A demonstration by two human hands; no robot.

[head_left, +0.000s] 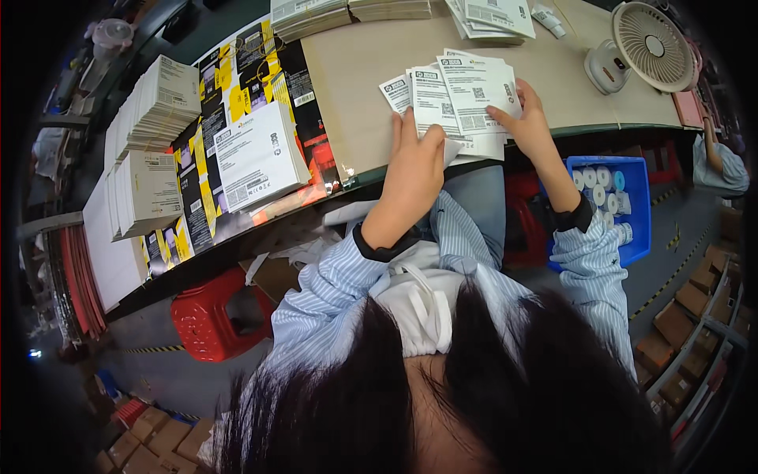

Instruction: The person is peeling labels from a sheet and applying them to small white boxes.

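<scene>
My right hand (531,126) pinches right side of fanned cards (466,85), thumb on top. My left hand (412,162) half curled, fingers at cards' lower left; cannot tell whether gripping. Cards at desk's (351,91) near edge.

We see a blue crate (644,207) with round white pieces (598,195) inside. Beyond it, on the table (347,103), we find a cream fan (652,47) and a small tube (549,21); well to its left, a red stool (201,322); to its lower right, brown cartons (673,322).
</scene>
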